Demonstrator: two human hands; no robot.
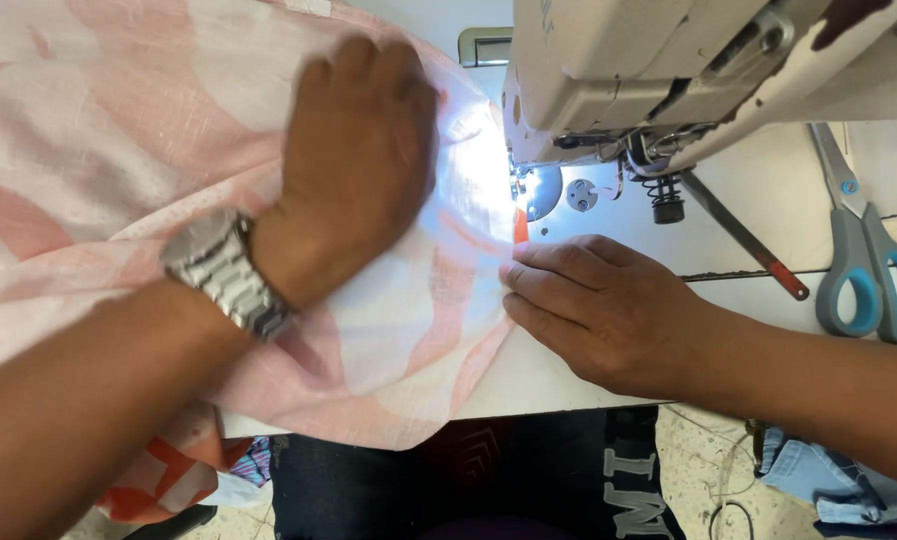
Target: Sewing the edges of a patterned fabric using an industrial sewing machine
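The left hand (353,165) lies flat, palm down, on the pink and white fabric (98,140) spread over the tabletop (538,375) before the sewing machine (668,70). The right hand (598,305) pins the fabric's edge with extended fingertips (just below the lit needle area). The 2 hands are apart. Blue-handled scissors (868,260) lie at right.

Scissors (871,262) with blue and grey handles lie on the pale desk (768,200), right of the sewing machine (668,70). Blue denim (828,480) sits on the floor below the desk edge.
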